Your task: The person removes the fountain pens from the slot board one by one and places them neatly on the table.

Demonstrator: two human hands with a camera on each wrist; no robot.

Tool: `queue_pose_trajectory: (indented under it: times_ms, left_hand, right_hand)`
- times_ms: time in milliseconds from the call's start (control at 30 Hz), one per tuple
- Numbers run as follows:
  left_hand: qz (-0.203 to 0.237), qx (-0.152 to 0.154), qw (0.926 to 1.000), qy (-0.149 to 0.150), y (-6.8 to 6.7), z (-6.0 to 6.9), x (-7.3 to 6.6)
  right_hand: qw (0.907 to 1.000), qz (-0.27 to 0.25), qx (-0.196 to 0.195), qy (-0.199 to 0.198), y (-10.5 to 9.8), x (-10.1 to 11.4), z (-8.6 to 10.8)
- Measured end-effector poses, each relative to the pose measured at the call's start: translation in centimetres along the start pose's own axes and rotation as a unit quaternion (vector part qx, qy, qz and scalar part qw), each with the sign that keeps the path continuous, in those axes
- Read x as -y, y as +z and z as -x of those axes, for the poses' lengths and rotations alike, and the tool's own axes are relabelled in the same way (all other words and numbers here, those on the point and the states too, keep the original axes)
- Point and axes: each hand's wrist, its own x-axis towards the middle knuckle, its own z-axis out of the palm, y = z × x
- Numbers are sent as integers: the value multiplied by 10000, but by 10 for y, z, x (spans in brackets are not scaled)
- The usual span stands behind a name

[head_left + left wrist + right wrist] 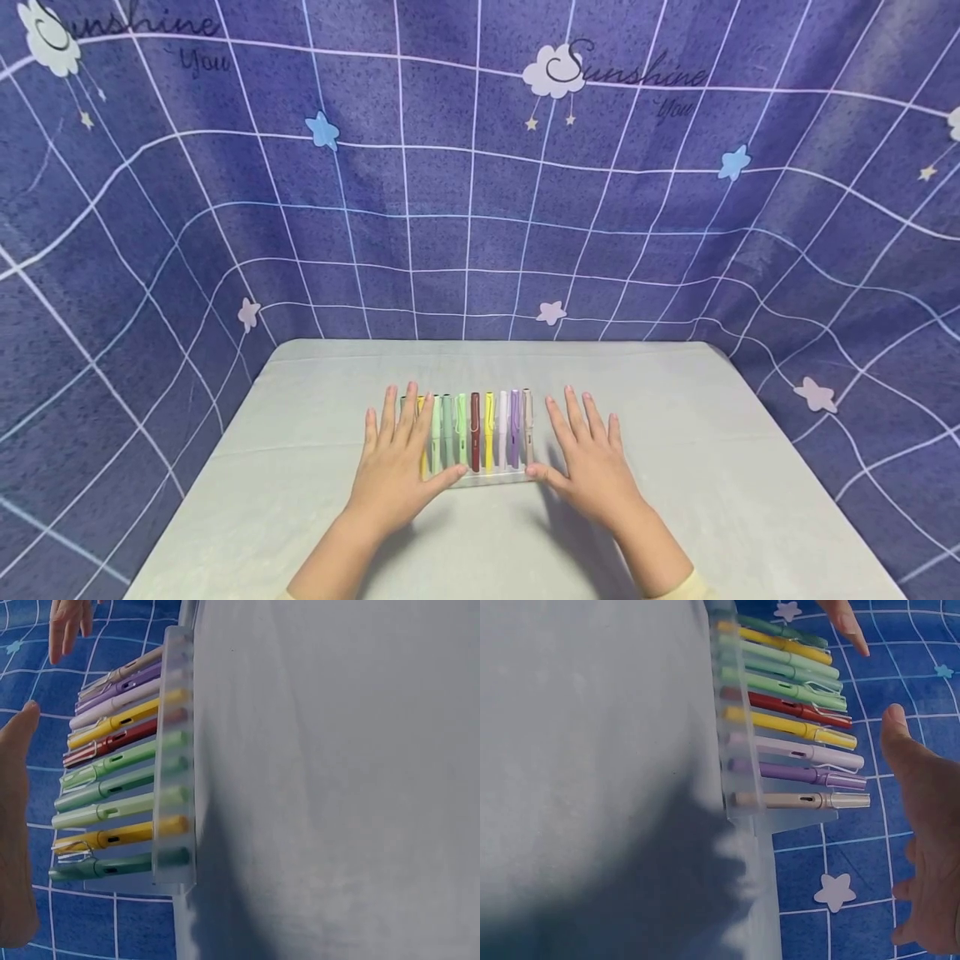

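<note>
From my remote screen I see the left hand and right hand spread wide, gripping nothing, near opposite ends of the clear rack of ten capped pens on the pale tabletop. A thumb snagging its front edge could, I judge, topple the pens.

Ten pens in a clear rack, left hand nearby, right hand beyond
</note>
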Motion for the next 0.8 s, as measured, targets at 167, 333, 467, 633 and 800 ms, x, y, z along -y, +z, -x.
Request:
queue_pose_trajectory:
  times_ms: [167, 333, 467, 633, 800]
  left_hand:
    - [501, 192, 9983, -210, 2, 1, 7]
    - [1574, 397, 9851, -573, 3, 2, 21]
    - [2348, 419, 9676, -822, 2, 2, 35]
    - [3551, 776, 9224, -1304, 2, 5, 47]
    - [4436, 1010, 8754, -1636, 5, 7, 59]
  right_hand:
    - [10000, -76, -18, -20, -2, -1, -2]
    - [9994, -331, -89, -30, -5, -3, -6]
    - [9971, -756, -107, 62, -7, -7, -12]
    - [9873, -1565, -74, 280, -8, -13, -19]
    - [9668, -2484, 160, 583, -7, -21, -23]
